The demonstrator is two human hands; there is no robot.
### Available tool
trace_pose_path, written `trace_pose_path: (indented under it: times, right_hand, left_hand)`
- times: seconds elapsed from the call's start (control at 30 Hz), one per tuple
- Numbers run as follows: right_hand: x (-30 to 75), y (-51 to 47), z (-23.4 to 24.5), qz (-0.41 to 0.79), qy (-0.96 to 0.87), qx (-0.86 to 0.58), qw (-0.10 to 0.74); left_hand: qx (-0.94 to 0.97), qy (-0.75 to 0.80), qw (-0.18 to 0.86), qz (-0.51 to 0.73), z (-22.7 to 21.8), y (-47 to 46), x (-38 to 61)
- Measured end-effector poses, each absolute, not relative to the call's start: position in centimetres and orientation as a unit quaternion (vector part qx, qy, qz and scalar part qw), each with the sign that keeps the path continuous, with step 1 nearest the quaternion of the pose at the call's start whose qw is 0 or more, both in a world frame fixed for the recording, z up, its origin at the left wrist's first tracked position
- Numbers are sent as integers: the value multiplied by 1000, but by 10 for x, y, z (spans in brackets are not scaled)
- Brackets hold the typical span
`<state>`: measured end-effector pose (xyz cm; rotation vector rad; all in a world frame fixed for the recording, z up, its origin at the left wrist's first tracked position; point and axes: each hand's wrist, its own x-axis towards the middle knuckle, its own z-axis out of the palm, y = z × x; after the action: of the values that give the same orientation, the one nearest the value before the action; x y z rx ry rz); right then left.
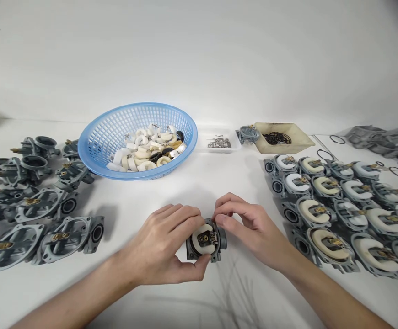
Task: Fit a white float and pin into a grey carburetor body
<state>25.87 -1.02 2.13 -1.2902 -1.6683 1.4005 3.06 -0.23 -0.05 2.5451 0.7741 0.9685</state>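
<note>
Left hand (159, 244) and right hand (250, 230) grip a carburetor (206, 240); more carburetors (329, 244) flank them, a blue basket (92, 148) beyond.

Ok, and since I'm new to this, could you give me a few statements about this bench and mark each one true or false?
1. The left hand and right hand are both holding one carburetor. True.
2. The blue basket is full of screws. False: it holds mostly white floats.
3. The beige tray holds black rubber rings. True.
4. The carburetors in rows on the right have no floats. False: they have white floats fitted.
</note>
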Motion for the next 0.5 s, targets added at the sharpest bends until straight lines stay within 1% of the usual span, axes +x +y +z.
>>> trace_pose_path:
  times: [0.2,0.3,0.5]
  right_hand:
    - [261,-11,21,518,-619,-509,300]
    - [261,-10,22,534,-624,-497,281]
    - [260,-9,25,554,-622,-477,280]
  left_hand:
    - [888,267,142,347,0,-2,31]
    - [889,267,142,343,0,-2,31]
    - [891,267,139,341,0,-2,30]
